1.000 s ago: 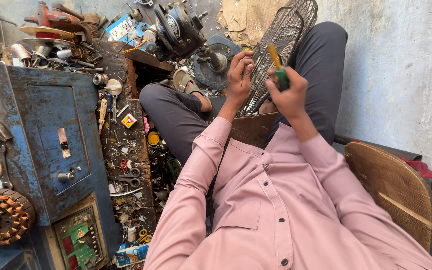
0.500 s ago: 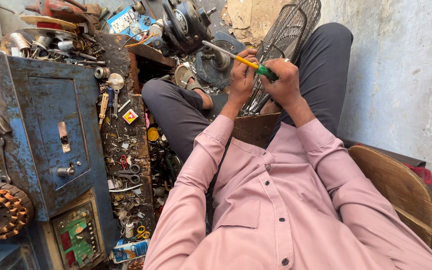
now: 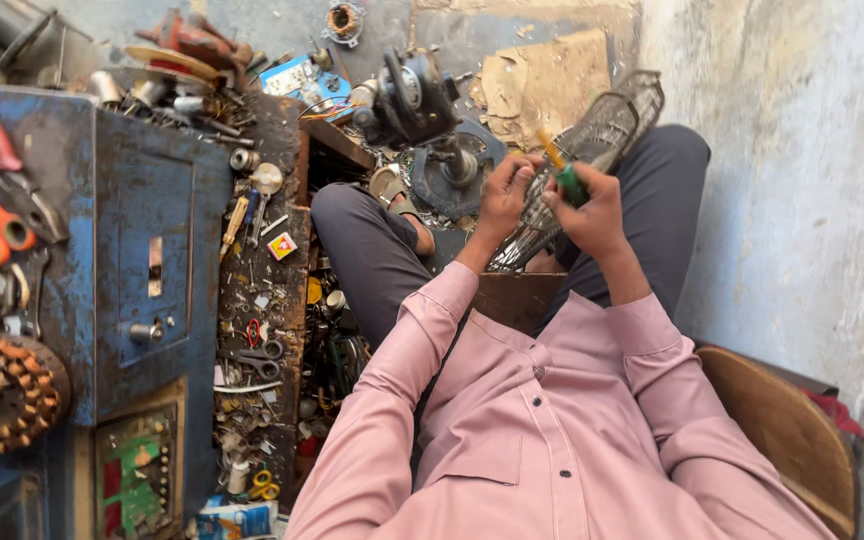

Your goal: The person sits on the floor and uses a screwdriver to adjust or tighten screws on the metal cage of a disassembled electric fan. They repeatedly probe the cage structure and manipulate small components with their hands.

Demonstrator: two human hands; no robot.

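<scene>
— Swung upward since a moment ago: the screwdriver, its shaft then pointing left past the fingertips.
— Grip?
— Right hand fingers closed around its green handle; left hand curls on the wire fan guard (just beyond the knuckles).

A screwdriver with a green and yellow handle stands tilted in the person's right hand, its yellow part pointing up and away. Under it a round wire fan guard leans across the lap, dark and dusty, with the left hand gripping its wires at the near rim.
</scene>
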